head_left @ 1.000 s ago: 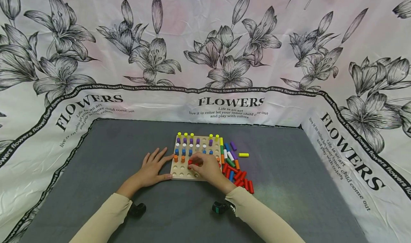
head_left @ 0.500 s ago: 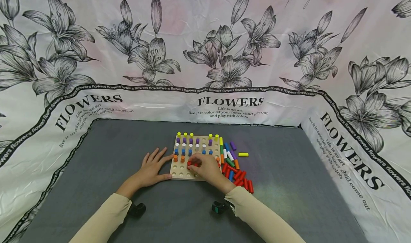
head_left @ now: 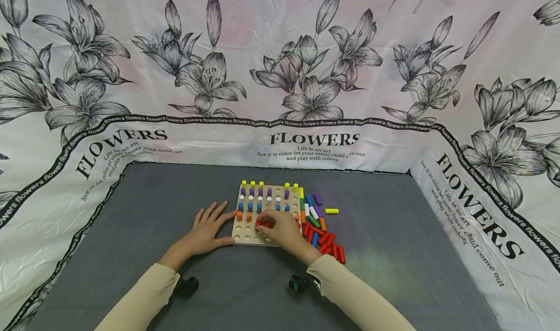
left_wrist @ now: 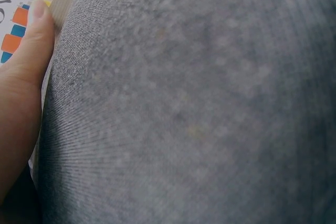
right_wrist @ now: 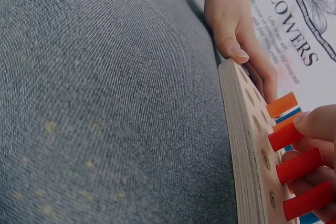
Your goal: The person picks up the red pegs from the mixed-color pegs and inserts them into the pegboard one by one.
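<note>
A wooden pegboard [head_left: 251,240] lies on the grey table, with rows of yellow, purple, white, blue and orange pegs standing in it. My left hand [head_left: 205,231] rests with spread fingers beside the board, its thumb and index fingertip at the board's left edge. Over the nearer rows, my right hand [head_left: 282,230] pinches a red peg [right_wrist: 283,139] between thumb and fingers. In the right wrist view that peg stands at the board's face, beside an orange peg [right_wrist: 282,104]. Two more red pegs [right_wrist: 300,166] stand in a line with it, partly overlapped by my fingers.
Loose red pegs [head_left: 341,254] lie heaped right of the board, with a blue peg [head_left: 315,239] among them. Farther back are white, green, purple and orange ones and a lone yellow peg [head_left: 332,211]. A flower-printed cloth [head_left: 315,146] borders the table's back and sides.
The right fingertips and the red peg have shifted very slightly left over the board. The left hand and the loose pegs stay where they were.
</note>
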Available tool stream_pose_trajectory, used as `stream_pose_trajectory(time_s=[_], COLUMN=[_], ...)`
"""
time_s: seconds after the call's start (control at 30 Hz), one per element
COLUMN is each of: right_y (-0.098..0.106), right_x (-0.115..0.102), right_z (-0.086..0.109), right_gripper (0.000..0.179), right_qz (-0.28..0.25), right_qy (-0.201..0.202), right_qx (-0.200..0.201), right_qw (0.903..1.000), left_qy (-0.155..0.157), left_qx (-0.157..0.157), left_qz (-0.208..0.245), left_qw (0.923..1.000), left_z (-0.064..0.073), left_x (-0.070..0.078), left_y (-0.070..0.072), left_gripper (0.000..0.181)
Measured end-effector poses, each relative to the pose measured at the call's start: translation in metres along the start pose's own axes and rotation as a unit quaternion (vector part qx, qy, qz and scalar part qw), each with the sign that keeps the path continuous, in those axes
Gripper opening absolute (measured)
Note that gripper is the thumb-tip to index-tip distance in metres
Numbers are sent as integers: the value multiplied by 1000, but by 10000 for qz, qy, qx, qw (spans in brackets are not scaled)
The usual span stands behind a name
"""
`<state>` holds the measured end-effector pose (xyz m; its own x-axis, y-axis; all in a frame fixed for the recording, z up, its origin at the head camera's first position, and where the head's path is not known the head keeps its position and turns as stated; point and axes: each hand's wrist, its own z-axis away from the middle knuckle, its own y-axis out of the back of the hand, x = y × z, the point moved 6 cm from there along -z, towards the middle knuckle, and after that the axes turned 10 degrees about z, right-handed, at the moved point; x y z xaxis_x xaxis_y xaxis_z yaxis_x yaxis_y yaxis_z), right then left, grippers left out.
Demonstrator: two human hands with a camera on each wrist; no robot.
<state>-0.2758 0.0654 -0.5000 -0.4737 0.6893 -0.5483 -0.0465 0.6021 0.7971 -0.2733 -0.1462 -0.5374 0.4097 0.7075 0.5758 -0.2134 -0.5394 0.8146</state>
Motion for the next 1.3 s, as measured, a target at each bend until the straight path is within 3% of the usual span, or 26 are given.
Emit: stream_pose_trajectory(time_s=[0.47,0.83,1.3], right_y=[6,25,62], right_x=[-3,1,28], right_z=[1,0,18], right_gripper=[17,19,24], right_qz=[-416,-689,-1434], right_qy=[-50,-124,-820], right_qx=[60,381,122], right_qw=[9991,9968,9862], left_qy=[54,56,59], left_qx=[-17,-29,-61], left_qz=[51,38,60], left_qw=[10000,10000,9999], left_z=[1,0,2], left_x=[-1,-2,1], left_y=[-1,-1,1], left_gripper=[78,78,78])
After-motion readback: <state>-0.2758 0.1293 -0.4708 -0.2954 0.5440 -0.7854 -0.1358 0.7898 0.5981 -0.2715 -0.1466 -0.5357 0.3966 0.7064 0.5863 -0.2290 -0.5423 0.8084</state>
